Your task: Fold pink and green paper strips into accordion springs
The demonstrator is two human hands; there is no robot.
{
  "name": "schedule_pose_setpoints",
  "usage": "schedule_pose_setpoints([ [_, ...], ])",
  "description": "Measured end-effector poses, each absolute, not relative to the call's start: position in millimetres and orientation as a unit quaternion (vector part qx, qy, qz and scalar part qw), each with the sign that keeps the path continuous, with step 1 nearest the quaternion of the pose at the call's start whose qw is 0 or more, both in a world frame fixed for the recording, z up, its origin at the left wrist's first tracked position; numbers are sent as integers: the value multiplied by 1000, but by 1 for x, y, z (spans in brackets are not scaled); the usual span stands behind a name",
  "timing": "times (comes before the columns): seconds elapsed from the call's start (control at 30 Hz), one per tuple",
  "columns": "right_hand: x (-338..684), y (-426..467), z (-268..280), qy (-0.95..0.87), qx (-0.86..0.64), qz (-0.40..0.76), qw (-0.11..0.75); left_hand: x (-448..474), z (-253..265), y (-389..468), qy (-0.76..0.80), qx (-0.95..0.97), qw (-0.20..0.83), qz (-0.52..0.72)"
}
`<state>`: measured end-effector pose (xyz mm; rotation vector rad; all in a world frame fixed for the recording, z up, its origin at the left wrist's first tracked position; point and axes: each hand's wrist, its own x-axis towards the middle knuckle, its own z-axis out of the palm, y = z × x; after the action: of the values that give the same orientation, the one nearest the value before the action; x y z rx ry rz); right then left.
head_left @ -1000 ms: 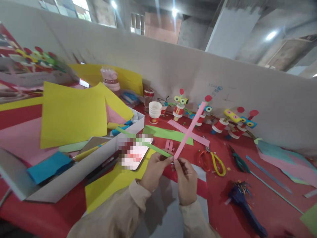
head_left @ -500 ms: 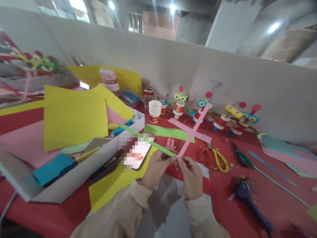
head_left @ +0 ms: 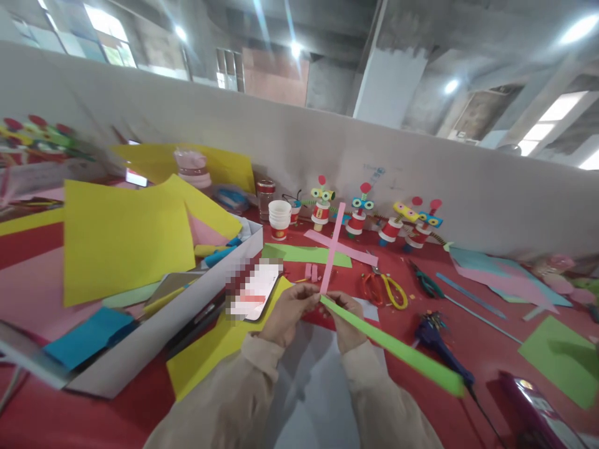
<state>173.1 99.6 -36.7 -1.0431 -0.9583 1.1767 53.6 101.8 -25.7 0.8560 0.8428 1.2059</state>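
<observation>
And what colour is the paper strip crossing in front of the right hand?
Bright green; the paper strip shows best in the head view.

This is a handicraft workshop in a bare concrete building. A red table (head_left: pixel 482 350) carries yellow paper sheets (head_left: pixel 128 243) on the left, scissors (head_left: pixel 386 288), green-handled pliers (head_left: pixel 428 284) and a blue glue gun (head_left: pixel 440 343) on the right. Paper-cup figures (head_left: pixel 321 213) stand along a low white partition (head_left: pixel 290 146); a blurred far-left cluster (head_left: pixel 35 140) seems to hold more. Beyond rise a rough ceiling (head_left: pixel 322 22), bright lamps (head_left: pixel 296 48) and a pillar (head_left: pixel 390 78).
</observation>
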Motion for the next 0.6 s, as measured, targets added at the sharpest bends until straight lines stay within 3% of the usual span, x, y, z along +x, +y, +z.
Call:
schedule_pose_setpoints([
  [0.33,175,97,-36,-497,-418,481,590,60,-25,108,383,387,618,567],
  [0.6,176,101,-47,-427,-448,485,618,66,-22,105,367,344,654,565],
])
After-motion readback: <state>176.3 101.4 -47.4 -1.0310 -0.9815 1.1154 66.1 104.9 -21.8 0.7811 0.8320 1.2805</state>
